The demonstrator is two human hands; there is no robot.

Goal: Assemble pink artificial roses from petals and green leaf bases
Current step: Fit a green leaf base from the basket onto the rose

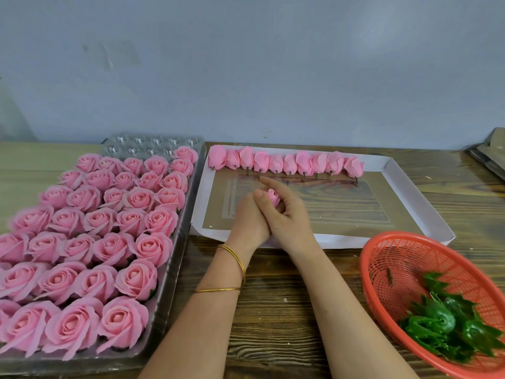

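Both hands meet over the white cardboard tray (418, 195) in the middle of the table. Between them sits a small pink rose bud (274, 196). My right hand (287, 212) curls its fingers round the bud, with the index finger stretched up and to the left. Pressed against it from the left, my left hand (250, 217) grips the bud's lower part, which is hidden. A row of several pink petal buds (285, 162) on short stems lies along the tray's far edge. Green leaf bases (448, 326) lie in a red basket (382, 258) at the lower right.
A clear plastic tray (177, 242) on the left holds several finished pink roses (90, 242) in rows; its far cells are bare. Dark flat items (489, 154) lie at the table's far right. A grey wall stands behind the wooden table (273, 310).
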